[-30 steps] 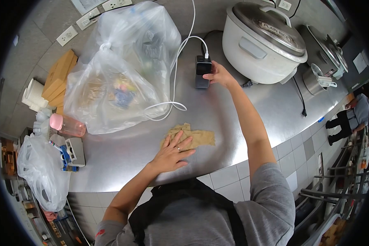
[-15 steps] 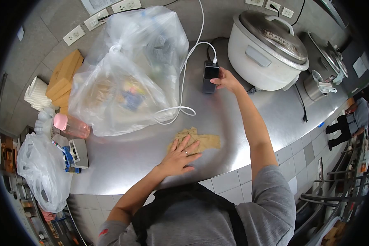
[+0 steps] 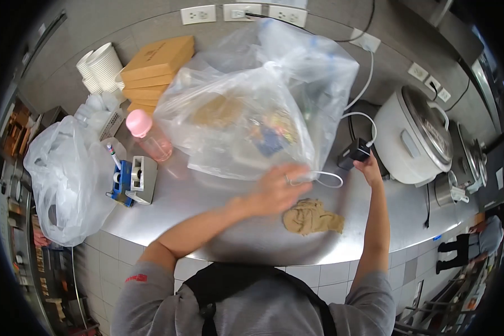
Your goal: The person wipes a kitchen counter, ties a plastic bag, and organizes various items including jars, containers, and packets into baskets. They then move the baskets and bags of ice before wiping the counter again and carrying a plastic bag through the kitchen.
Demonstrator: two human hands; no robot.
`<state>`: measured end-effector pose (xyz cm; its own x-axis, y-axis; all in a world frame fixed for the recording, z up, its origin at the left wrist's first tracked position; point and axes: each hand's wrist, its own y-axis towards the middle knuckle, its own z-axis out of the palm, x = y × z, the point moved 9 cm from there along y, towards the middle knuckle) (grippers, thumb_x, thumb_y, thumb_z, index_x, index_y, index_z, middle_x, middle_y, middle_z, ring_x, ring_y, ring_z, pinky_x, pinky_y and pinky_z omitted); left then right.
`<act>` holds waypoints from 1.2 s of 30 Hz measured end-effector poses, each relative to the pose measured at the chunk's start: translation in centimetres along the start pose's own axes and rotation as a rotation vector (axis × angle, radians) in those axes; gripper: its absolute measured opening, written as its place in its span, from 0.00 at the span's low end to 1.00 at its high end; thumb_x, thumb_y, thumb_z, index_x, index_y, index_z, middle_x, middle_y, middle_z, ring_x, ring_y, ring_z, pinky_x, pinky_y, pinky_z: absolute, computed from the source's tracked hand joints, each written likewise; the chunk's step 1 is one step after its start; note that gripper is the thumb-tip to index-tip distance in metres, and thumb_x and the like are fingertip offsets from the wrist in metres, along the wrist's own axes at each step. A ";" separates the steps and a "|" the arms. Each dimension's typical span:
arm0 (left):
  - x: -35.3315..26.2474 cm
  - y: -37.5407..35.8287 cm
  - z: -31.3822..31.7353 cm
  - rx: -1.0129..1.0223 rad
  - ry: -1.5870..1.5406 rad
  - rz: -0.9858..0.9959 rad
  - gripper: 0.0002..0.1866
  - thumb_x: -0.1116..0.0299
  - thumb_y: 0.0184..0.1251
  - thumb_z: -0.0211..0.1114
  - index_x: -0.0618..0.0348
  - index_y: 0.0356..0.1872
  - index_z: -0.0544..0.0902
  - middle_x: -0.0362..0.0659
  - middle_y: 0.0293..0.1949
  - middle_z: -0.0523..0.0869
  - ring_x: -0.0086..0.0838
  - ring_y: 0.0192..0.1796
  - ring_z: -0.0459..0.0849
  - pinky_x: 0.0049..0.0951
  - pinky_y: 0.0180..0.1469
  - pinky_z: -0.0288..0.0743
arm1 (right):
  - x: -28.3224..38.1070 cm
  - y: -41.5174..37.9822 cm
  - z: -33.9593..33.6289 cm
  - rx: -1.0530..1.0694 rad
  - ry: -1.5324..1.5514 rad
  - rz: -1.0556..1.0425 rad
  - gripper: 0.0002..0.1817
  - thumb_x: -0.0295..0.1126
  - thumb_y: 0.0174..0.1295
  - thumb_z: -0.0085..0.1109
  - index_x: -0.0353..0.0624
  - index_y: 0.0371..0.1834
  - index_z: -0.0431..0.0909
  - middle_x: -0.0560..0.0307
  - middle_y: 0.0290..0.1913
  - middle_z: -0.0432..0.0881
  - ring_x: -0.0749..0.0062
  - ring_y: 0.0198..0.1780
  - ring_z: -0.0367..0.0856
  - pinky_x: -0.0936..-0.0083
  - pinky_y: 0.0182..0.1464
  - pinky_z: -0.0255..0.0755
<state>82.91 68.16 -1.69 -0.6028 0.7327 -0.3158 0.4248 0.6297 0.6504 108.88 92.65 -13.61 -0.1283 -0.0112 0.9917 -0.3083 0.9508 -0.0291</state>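
My right hand (image 3: pixel 368 169) grips a black power bank (image 3: pixel 350 155) at its near end, just above the steel counter. A white cable (image 3: pixel 373 126) is plugged into its top. Smeared by motion, my left hand (image 3: pixel 283 189) is at the lower edge of a big knotted clear plastic bag (image 3: pixel 235 129), beside a loop of the white cable; its fingertips are too blurred to read. The bag bulges with wrappers and other contents. Below that hand a crumpled tan cloth (image 3: pixel 312 217) lies on the counter (image 3: pixel 229 238), touched by neither hand.
A large rice cooker (image 3: pixel 411 140) stands to the right, with a metal pot (image 3: pixel 447 187) beyond it. Leftward are a pink-capped bottle (image 3: pixel 151 137), tape dispensers (image 3: pixel 143 182), a white plastic bag (image 3: pixel 61 179), cardboard boxes (image 3: pixel 157 59) and stacked cups (image 3: pixel 103 67). A person (image 3: pixel 481 241) stands far right.
My left hand has lifted off the tan cloth and moved up to the bag's edge. The power bank in my right hand has tilted. The whole view has swung left.
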 end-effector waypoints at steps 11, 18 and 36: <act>24.8 10.6 -12.6 -0.301 0.045 -0.554 0.11 0.69 0.46 0.65 0.59 0.34 0.82 0.49 0.33 0.83 0.43 0.40 0.80 0.37 0.44 0.72 | 25.1 -1.2 10.4 -0.472 -0.649 -0.620 0.07 0.25 0.56 0.54 0.40 0.38 0.78 0.52 0.31 0.82 0.70 0.34 0.81 0.76 0.38 0.73; 25.4 11.3 -10.8 -0.161 0.060 -0.476 0.11 0.69 0.43 0.67 0.56 0.30 0.78 0.44 0.22 0.81 0.34 0.26 0.80 0.32 0.32 0.72 | 25.0 8.8 26.4 -0.040 -0.621 -0.676 0.08 0.24 0.49 0.56 0.40 0.33 0.79 0.49 0.28 0.81 0.58 0.31 0.80 0.68 0.36 0.73; 28.2 11.5 -13.4 -0.362 -0.040 -0.594 0.07 0.69 0.45 0.64 0.58 0.28 0.83 0.43 0.20 0.82 0.26 0.24 0.81 0.26 0.29 0.73 | 26.8 7.4 32.2 -0.259 -1.228 -1.035 0.07 0.28 0.46 0.56 0.41 0.29 0.72 0.52 0.30 0.76 0.60 0.35 0.79 0.65 0.34 0.75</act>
<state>61.73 92.64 6.19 -0.6354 0.3043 -0.7097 -0.2251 0.8062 0.5472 72.81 89.44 8.67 -0.6509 -0.7493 -0.1222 -0.5942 0.4026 0.6963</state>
